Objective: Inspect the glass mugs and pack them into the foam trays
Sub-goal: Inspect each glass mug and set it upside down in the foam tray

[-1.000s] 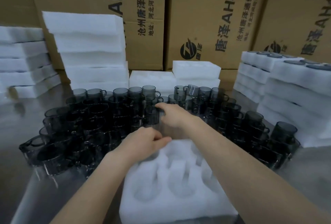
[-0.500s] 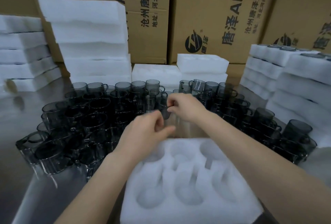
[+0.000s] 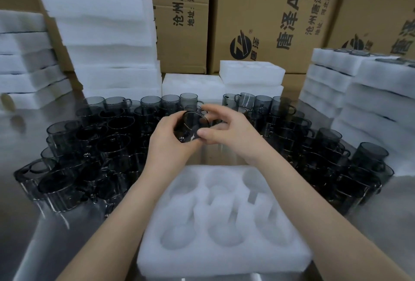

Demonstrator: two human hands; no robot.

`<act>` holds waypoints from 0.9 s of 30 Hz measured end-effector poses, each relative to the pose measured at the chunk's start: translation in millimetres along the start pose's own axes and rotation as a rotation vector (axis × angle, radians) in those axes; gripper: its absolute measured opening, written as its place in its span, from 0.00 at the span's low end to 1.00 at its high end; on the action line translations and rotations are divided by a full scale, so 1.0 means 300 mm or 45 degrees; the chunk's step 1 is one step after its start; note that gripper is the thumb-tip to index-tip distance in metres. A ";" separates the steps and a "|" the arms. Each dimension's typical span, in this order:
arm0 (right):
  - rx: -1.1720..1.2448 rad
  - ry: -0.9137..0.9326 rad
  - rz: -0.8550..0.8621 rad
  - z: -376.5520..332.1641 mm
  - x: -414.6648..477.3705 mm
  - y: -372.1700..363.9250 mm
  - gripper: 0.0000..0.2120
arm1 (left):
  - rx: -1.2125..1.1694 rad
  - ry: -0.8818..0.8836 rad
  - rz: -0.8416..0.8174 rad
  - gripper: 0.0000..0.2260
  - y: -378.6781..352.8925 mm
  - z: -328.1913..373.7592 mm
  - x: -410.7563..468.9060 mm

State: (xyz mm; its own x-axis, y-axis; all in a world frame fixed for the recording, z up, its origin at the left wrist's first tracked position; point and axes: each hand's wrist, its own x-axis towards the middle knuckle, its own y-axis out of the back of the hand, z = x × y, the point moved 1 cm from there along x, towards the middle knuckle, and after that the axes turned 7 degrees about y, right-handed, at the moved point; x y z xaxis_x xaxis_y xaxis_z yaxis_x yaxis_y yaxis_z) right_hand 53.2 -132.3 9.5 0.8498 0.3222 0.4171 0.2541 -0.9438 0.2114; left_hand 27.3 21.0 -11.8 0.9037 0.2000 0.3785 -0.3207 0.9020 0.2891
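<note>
A smoky grey glass mug [image 3: 190, 127] is lifted above the table, tilted with its mouth toward me. My left hand [image 3: 167, 143] grips its left side. My right hand [image 3: 226, 131] holds its right side with thumb and curled fingers. Below them a white foam tray [image 3: 224, 256] lies at the near table edge, its several round pockets holding nothing. Many more grey mugs [image 3: 89, 146] stand crowded on the steel table to the left, behind and to the right [image 3: 336, 161] of the tray.
Stacks of white foam trays stand at the far left [image 3: 24, 60], back left [image 3: 105, 40], back centre [image 3: 249, 74] and right [image 3: 370, 101]; the right stack holds packed mugs. Brown cardboard cartons [image 3: 269, 11] wall off the back. Bare steel table [image 3: 29, 235] shows at front left.
Both hands have lifted one mug out of the crowd and brought it up between them, tilting its mouth toward me. The view has shifted slightly downward and closer.
</note>
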 end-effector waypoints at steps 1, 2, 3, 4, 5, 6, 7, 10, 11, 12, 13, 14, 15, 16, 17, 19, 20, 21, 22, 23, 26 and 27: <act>-0.001 -0.018 -0.021 0.008 0.004 0.000 0.26 | -0.033 0.018 -0.015 0.22 -0.001 -0.003 -0.001; -0.020 -0.026 -0.044 0.017 0.007 -0.001 0.28 | -0.063 0.030 -0.039 0.23 -0.002 -0.006 -0.003; -0.050 -0.025 -0.065 0.023 0.008 -0.001 0.27 | -0.081 0.040 -0.065 0.24 -0.002 -0.009 -0.004; -0.072 -0.021 -0.078 0.029 0.008 -0.001 0.25 | -0.082 0.050 -0.088 0.24 -0.004 -0.011 -0.005; -0.076 -0.019 -0.080 0.035 0.008 -0.001 0.21 | -0.071 0.059 -0.106 0.23 -0.007 -0.014 -0.004; -0.060 -0.027 -0.076 0.039 0.007 -0.001 0.17 | -0.052 0.062 -0.119 0.24 -0.012 -0.018 -0.004; -0.035 -0.050 -0.073 0.043 0.006 -0.003 0.14 | -0.027 0.057 -0.126 0.24 -0.016 -0.022 -0.005; -0.007 -0.150 -0.080 0.059 0.013 -0.017 0.12 | 0.040 0.072 -0.127 0.25 -0.022 -0.024 -0.013; -0.010 -0.164 -0.078 0.063 0.016 -0.024 0.12 | 0.056 0.081 -0.131 0.25 -0.023 -0.023 -0.016; -0.015 -0.178 -0.069 0.067 0.019 -0.030 0.13 | 0.069 0.085 -0.138 0.25 -0.023 -0.021 -0.019; -0.018 -0.196 -0.056 0.071 0.021 -0.032 0.14 | 0.082 0.085 -0.146 0.24 -0.024 -0.020 -0.024; -0.016 -0.223 -0.041 0.072 0.024 -0.033 0.14 | 0.096 0.083 -0.151 0.23 -0.025 -0.019 -0.029; -0.009 -0.251 -0.032 0.075 0.026 -0.033 0.15 | 0.112 0.082 -0.151 0.22 -0.027 -0.016 -0.035; 0.001 -0.280 -0.031 0.077 0.028 -0.031 0.15 | 0.129 0.081 -0.145 0.22 -0.027 -0.014 -0.041; 0.021 -0.304 -0.033 0.080 0.029 -0.030 0.15 | 0.141 0.078 -0.136 0.22 -0.027 -0.013 -0.046; 0.133 -0.343 -0.023 0.085 0.030 -0.030 0.13 | 0.144 0.073 -0.128 0.23 -0.026 -0.010 -0.052; 0.221 -0.363 -0.012 0.087 0.031 -0.029 0.13 | 0.135 0.070 -0.135 0.24 -0.025 -0.009 -0.052; 0.302 -0.383 -0.001 0.087 0.031 -0.026 0.14 | 0.124 0.069 -0.149 0.25 -0.024 -0.008 -0.049; 0.366 -0.399 0.008 0.085 0.029 -0.020 0.14 | 0.110 0.070 -0.170 0.26 -0.024 -0.006 -0.043; 0.418 -0.406 0.018 0.085 0.025 -0.010 0.14 | 0.099 0.070 -0.194 0.26 -0.024 -0.004 -0.034; 0.574 -0.397 0.032 0.092 0.012 0.020 0.10 | 0.092 0.068 -0.283 0.25 -0.019 0.010 0.012; 0.620 -0.379 0.024 0.093 0.009 0.027 0.07 | 0.076 0.073 -0.305 0.25 -0.013 0.014 0.032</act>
State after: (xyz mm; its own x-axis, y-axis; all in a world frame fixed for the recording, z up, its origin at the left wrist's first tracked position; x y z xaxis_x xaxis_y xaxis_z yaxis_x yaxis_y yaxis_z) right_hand 70.5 -141.3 -12.4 0.9318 0.3371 0.1349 0.3614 -0.8969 -0.2549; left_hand 36.2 17.8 -5.5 0.9700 0.0065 0.2431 -0.1105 0.9024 0.4166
